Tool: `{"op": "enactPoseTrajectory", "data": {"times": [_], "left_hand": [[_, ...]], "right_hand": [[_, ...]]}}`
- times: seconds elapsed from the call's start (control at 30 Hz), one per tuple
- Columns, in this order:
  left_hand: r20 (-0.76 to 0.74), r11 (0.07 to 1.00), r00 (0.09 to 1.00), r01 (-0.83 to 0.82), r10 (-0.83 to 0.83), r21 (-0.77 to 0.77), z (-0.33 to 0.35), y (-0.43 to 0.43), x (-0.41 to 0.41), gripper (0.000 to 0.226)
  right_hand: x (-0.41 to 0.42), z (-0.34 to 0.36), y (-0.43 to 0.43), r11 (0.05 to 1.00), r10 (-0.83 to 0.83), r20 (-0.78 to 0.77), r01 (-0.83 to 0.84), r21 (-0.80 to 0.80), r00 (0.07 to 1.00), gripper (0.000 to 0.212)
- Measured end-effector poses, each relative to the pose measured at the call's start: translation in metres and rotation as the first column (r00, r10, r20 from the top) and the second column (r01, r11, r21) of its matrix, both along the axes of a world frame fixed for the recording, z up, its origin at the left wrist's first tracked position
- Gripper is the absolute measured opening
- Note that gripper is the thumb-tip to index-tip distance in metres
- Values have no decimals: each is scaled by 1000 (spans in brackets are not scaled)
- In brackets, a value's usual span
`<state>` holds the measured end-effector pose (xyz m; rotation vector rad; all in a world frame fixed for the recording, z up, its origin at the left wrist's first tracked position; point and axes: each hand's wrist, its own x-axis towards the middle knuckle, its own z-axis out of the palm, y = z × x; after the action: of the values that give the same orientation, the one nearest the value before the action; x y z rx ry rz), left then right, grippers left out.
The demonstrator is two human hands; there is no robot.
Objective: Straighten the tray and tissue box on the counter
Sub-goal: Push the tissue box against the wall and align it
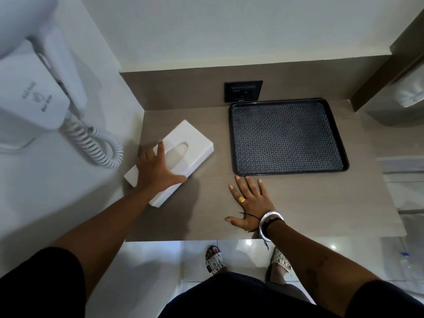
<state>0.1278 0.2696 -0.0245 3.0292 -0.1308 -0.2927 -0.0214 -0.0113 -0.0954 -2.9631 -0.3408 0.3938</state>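
Two hands are on the table: the left hand lies spread over the near half of the white tissue box, which sits askew at the table's left side, and covers part of its slot, so whether the fingers grip the far edge cannot be told. The right hand rests flat with fingers splayed, holding nothing, its fingertips just short of the black tray lying against the back wall.
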Motion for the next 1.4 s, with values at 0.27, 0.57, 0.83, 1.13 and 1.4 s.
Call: {"op": "enactPoseTrajectory", "data": {"times": [0.27, 0.57, 0.83, 1.13, 1.4], "left_hand": [[-32, 854, 861, -507, 507, -117, -6, -25, 20, 135], [-42, 783, 791, -611, 611, -115, -18, -25, 19, 133], [212, 995, 977, 43, -23, -89, -30, 1, -31, 116], [187, 972, 954, 232, -234, 28, -29, 13, -39, 112], [190, 986, 968, 165, -166, 23, -25, 13, -2, 112]], "right_hand": [[1, -3, -1, 1000, 2, 36, -3, 30, 999, 97], [1, -9, -3, 999, 1, 19, -2, 41, 1000, 94], [2, -12, -5, 999, 9, 2, -9, 36, 1000, 88], [1, -15, -6, 1000, 15, 19, -15, 23, 1000, 84], [1, -13, -5, 1000, 14, 25, -14, 23, 1000, 83]]}}
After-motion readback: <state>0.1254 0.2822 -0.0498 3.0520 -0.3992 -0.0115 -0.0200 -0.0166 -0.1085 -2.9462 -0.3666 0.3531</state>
